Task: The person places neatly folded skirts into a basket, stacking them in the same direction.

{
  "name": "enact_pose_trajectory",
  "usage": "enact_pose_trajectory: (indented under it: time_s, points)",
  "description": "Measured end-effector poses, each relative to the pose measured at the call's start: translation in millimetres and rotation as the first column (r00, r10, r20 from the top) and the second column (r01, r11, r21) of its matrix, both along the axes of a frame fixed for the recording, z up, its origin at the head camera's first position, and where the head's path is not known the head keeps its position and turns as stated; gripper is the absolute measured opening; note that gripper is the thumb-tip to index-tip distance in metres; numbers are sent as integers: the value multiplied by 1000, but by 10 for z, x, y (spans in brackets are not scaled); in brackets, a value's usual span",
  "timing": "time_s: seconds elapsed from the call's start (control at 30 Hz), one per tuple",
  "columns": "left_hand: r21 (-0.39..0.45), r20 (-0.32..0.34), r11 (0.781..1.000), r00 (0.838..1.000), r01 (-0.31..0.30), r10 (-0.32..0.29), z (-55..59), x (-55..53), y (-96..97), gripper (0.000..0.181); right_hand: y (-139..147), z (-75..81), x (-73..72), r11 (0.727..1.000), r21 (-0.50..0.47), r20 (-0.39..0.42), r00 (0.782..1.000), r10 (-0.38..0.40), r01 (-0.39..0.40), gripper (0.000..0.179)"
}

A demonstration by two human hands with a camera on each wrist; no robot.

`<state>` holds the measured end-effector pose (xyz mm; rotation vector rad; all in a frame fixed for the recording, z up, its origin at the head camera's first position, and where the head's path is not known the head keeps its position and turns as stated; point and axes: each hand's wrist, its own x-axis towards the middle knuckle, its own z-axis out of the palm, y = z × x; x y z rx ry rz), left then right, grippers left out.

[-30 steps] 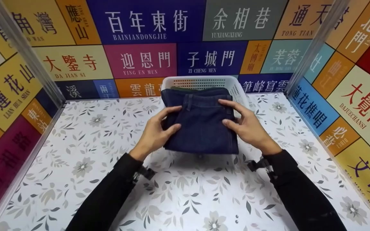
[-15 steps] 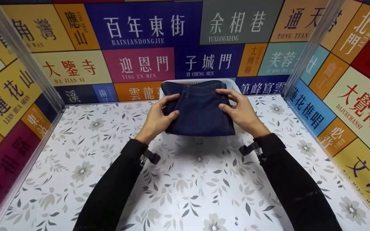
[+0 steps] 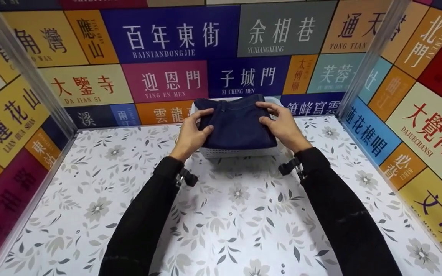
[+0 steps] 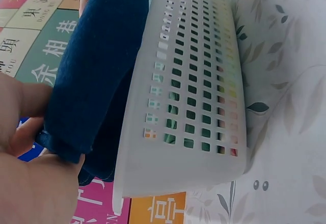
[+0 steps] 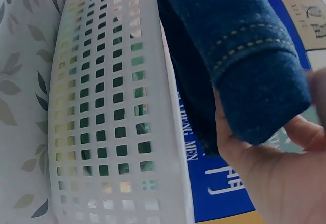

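Observation:
A folded pair of dark blue jeans [image 3: 240,128] spans the two hands over a white plastic basket [image 3: 228,152]. My left hand [image 3: 191,135] grips its left edge, thumb in front. At the opposite edge my right hand [image 3: 282,124] holds the denim between thumb and fingers. In the left wrist view the jeans [image 4: 97,66] hang at the rim of the perforated basket [image 4: 178,96]. Yellow stitching shows on the jeans [image 5: 254,46] in the right wrist view. Green and other coloured contents show through the basket's holes; their kind is unclear.
The basket stands on a table [image 3: 236,214] covered in white flowered cloth, close to the back wall [image 3: 167,34]. Printed side walls rise at the left [image 3: 6,134] and right [image 3: 428,126].
Both hands have carried the folded jeans forward, farther over the basket. The basket's front side now shows beneath the jeans. The head view has tilted up slightly.

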<state>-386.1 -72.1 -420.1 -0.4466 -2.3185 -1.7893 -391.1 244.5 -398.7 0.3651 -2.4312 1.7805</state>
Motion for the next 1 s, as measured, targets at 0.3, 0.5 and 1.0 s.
enact_pose_trajectory:
  time_s: [0.3,0.5,1.0]
  points:
    - [-94,-41,994,998,-61,57,20,-144,85,63,-94,-98,-212,999,6,-58,998,-31,32,65]
    - [-197,-63,979,997,-56,45,-27,-218,103,73,-122,-149,-298,999,-1,-80,996,-50,50,68]
    - [-593,-188,782,977,-194,100,-142,-123,-85,43,40,-254,-237,905,418,-95,995,-38,75,57]
